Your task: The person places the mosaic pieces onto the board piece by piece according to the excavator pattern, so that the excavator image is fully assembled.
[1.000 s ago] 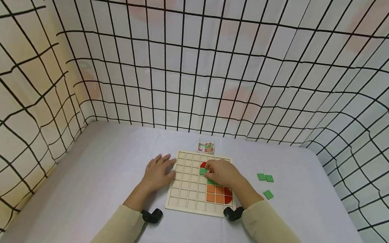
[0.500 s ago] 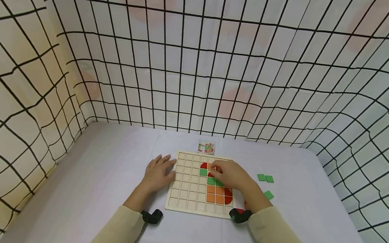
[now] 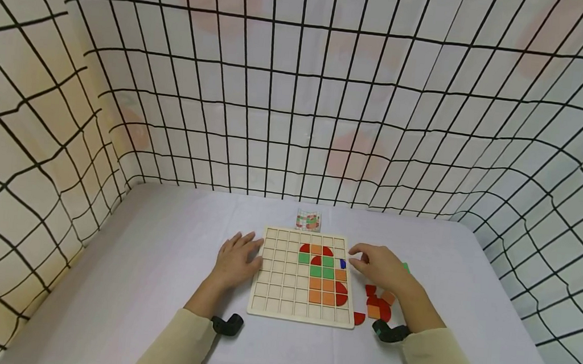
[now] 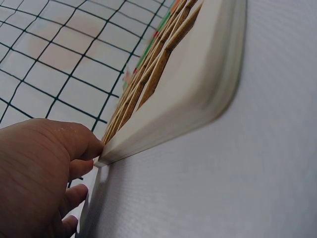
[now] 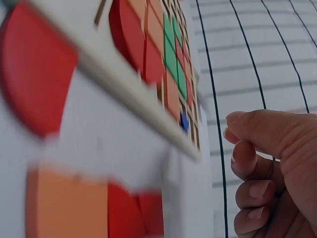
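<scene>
The pale wooden grid board (image 3: 279,295) lies on the table, its right part filled with red, orange and green flat pieces. In its top filled row an orange square (image 3: 316,249) sits between two red rounded pieces. A blue-and-white piece (image 3: 343,264) lies near the right edge. My left hand (image 3: 234,260) rests at the board's left edge, fingers spread, thumb and a fingertip against the rim. My right hand (image 3: 378,267) hovers just off the right edge; in the right wrist view its fingers (image 5: 255,191) bend loosely, with nothing visible between thumb and forefinger.
Loose red and orange pieces (image 3: 374,311) lie right of the board, by the right wrist. A green piece (image 3: 406,267) shows partly behind the right hand. A small patterned card (image 3: 308,221) lies beyond the board's far edge. Black wire mesh (image 3: 298,97) surrounds the table.
My right hand has left the orange square in the top filled row and moved right, off the board, uncovering the pieces beneath. The left hand has stayed still.
</scene>
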Demonstrator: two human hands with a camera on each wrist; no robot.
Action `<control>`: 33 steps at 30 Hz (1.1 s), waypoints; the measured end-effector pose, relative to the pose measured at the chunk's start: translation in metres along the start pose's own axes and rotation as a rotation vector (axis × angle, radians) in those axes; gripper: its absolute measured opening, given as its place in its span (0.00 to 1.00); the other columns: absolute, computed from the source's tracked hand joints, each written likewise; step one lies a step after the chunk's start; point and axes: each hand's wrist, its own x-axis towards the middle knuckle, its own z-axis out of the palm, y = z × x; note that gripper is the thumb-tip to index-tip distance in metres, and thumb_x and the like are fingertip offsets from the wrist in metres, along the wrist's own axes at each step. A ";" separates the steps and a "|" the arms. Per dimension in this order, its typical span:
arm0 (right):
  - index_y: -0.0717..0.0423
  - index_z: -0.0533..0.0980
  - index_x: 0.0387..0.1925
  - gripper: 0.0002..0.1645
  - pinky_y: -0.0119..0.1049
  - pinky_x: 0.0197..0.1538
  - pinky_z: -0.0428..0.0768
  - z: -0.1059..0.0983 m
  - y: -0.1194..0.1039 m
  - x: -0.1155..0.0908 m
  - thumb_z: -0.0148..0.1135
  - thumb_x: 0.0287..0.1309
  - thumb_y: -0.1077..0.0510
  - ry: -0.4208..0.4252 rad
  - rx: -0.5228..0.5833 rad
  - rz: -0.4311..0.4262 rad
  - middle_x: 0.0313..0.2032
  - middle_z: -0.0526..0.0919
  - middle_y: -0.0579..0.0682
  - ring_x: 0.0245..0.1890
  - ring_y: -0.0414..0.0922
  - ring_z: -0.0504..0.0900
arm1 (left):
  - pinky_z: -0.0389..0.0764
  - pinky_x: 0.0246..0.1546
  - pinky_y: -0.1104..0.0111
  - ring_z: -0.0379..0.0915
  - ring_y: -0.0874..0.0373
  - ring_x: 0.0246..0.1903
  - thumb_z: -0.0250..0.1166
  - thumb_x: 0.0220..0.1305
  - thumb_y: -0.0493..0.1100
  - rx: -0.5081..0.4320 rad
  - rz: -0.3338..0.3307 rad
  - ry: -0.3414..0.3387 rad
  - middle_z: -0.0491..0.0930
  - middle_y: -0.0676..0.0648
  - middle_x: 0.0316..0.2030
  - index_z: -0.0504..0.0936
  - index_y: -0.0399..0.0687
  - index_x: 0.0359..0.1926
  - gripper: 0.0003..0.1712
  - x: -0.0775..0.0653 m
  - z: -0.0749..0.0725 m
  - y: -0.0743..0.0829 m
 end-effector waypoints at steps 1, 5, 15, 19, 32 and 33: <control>0.50 0.79 0.58 0.20 0.34 0.30 0.75 -0.002 0.006 -0.002 0.65 0.68 0.50 0.007 0.004 0.005 0.29 0.78 0.48 0.29 0.44 0.73 | 0.47 0.76 0.36 0.48 0.35 0.79 0.59 0.69 0.49 0.000 0.001 0.001 0.65 0.41 0.75 0.75 0.49 0.71 0.30 0.000 0.000 0.000; 0.52 0.79 0.58 0.20 0.35 0.29 0.75 -0.009 0.030 -0.008 0.65 0.68 0.51 0.026 0.012 0.030 0.28 0.76 0.49 0.28 0.45 0.73 | 0.46 0.77 0.36 0.48 0.35 0.79 0.59 0.69 0.50 -0.004 0.000 -0.001 0.65 0.40 0.76 0.74 0.49 0.71 0.30 0.000 -0.001 0.001; 0.54 0.79 0.56 0.18 0.35 0.27 0.73 -0.008 0.076 -0.024 0.62 0.68 0.52 0.053 0.009 0.037 0.28 0.74 0.48 0.27 0.44 0.72 | 0.46 0.77 0.36 0.47 0.36 0.79 0.59 0.70 0.50 -0.008 -0.008 -0.005 0.64 0.41 0.76 0.74 0.49 0.71 0.30 0.000 -0.001 0.002; 0.55 0.77 0.58 0.20 0.36 0.28 0.72 -0.009 0.083 -0.030 0.63 0.68 0.53 0.063 0.027 0.036 0.27 0.73 0.48 0.28 0.44 0.72 | 0.45 0.77 0.36 0.47 0.36 0.79 0.58 0.70 0.50 -0.004 -0.012 -0.007 0.64 0.41 0.76 0.74 0.50 0.71 0.30 0.000 -0.001 0.001; 0.57 0.71 0.67 0.30 0.36 0.31 0.71 -0.010 0.106 -0.025 0.63 0.68 0.50 0.071 0.011 0.091 0.29 0.74 0.50 0.31 0.45 0.73 | 0.46 0.76 0.36 0.48 0.35 0.79 0.58 0.70 0.50 -0.007 0.002 0.000 0.65 0.41 0.76 0.74 0.49 0.71 0.30 0.000 0.000 0.000; 0.56 0.71 0.67 0.30 0.36 0.31 0.70 -0.009 0.107 -0.024 0.63 0.68 0.49 0.070 0.005 0.092 0.29 0.74 0.50 0.32 0.45 0.73 | 0.46 0.76 0.35 0.48 0.35 0.79 0.58 0.70 0.50 -0.007 0.003 0.000 0.65 0.41 0.76 0.74 0.49 0.71 0.30 0.000 0.000 0.000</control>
